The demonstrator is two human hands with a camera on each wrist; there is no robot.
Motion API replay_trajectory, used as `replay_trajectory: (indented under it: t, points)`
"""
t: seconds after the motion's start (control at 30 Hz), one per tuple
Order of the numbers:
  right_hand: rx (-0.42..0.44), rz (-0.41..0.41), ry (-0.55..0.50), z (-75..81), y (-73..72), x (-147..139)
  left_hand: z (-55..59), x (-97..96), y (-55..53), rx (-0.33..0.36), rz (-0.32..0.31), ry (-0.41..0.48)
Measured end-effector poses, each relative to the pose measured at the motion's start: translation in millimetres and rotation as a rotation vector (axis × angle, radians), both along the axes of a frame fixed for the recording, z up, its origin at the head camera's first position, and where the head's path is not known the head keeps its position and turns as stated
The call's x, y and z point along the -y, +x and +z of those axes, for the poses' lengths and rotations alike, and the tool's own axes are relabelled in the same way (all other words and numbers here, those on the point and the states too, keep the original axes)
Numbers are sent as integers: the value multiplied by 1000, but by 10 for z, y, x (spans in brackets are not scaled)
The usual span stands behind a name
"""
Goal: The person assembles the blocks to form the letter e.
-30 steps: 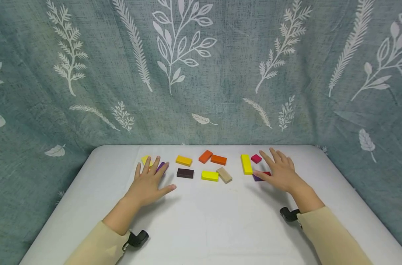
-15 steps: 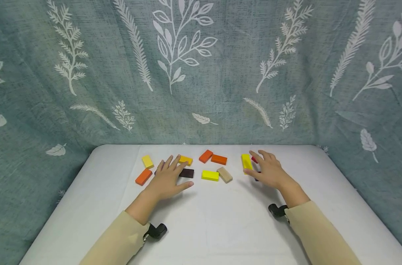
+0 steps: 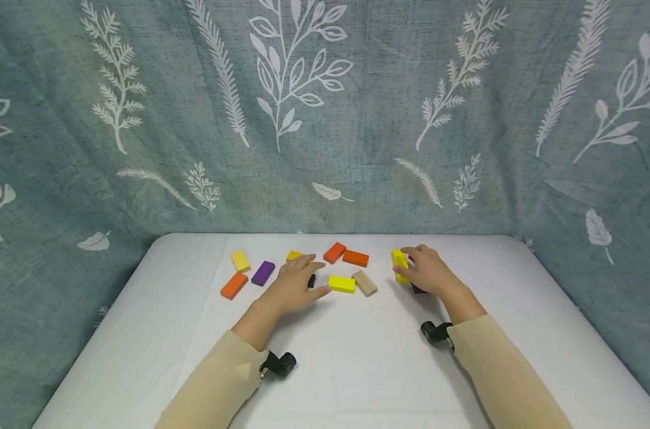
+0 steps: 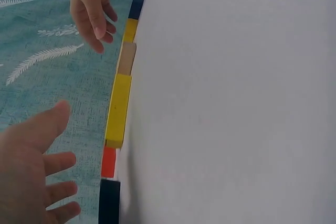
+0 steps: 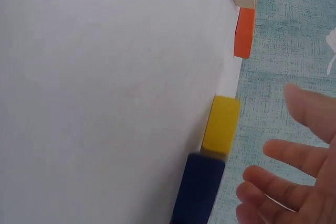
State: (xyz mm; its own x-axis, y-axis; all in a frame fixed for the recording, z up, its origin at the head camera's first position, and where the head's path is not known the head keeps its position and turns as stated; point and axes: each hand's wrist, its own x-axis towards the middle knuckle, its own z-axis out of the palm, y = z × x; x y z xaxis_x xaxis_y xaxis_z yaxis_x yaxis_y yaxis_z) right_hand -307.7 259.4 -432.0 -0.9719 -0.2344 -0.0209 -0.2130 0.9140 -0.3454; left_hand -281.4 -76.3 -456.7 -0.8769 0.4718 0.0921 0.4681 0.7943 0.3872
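My left hand is held over a dark block, mostly covering it and part of an amber block. Its thumb and fingers are spread, holding nothing. Just right of the thumb lies a bright yellow block, touching or nearly touching a beige block. My right hand hovers by a long yellow block. In the right wrist view, loosely bent fingers stand apart from that yellow block and a dark blue-looking block. The right hand hides most of a red block.
Two orange blocks, one tilted and one flatter, lie at the back middle. On the left are a pale yellow block, a purple block and an orange block. A patterned curtain hangs behind the white table.
My left hand has moved right, from over the left blocks to over the dark block, uncovering the purple one. My right hand has shifted left towards the long yellow block. The blocks stay put.
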Motion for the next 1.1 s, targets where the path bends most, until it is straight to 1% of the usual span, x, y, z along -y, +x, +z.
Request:
replay_trajectory:
  t: [0.23, 0.37, 0.47, 0.67, 0.87, 1.1]
  points:
    - [80, -22, -28, -23, -116, 58, -62, -143, -99, -22, -21, 58]
    - [115, -67, -57, -31, -147, 75, -81, -212, -134, -19, -34, 90]
    - [135, -104, -67, -32, -170, 86, -97, -264, -150, -10, -32, 103]
    - [144, -163, -56, -64, -211, 97, -142, -333, -181, 12, -27, 97]
    - [188, -231, -63, -91, -222, 94, -161, -351, -195, 36, -27, 101]
    - [198, -239, -64, -76, -208, 89, -148, -362, -198, 62, -18, 110]
